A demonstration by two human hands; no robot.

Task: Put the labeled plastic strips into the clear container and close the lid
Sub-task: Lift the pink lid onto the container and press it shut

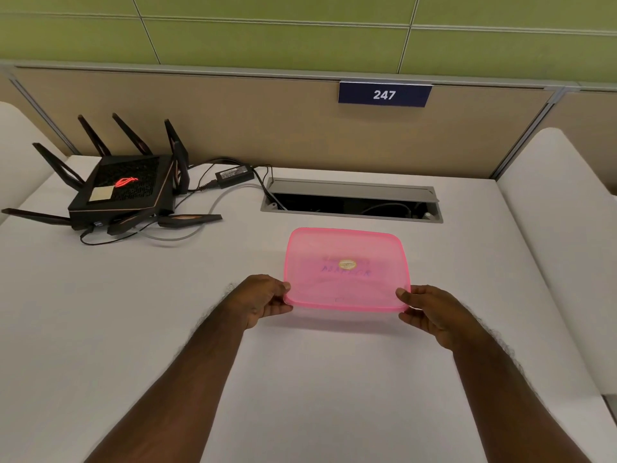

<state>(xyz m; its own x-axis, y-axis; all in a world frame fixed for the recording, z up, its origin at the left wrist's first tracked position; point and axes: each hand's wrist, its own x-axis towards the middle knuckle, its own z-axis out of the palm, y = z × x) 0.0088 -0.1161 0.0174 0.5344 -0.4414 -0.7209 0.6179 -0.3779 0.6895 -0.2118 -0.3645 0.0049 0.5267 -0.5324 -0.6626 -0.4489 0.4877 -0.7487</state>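
Note:
A clear container with a translucent pink lid [347,262] sits on the white table, the lid lying over it. A small gold sticker is on the lid's middle, and faint blue and red writing shows through the pink beneath it. My left hand [263,300] pinches the lid's near left corner, thumb on top and fingers under the rim. My right hand [425,310] pinches the near right corner the same way. The clear base [347,315] shows only as a faint wall below the near edge.
A black router [123,192] with several antennas stands at the back left, with cables and a power brick [233,175] beside it. An open cable hatch [350,202] lies just behind the container. A beige partition with a "247" sign [384,94] bounds the table.

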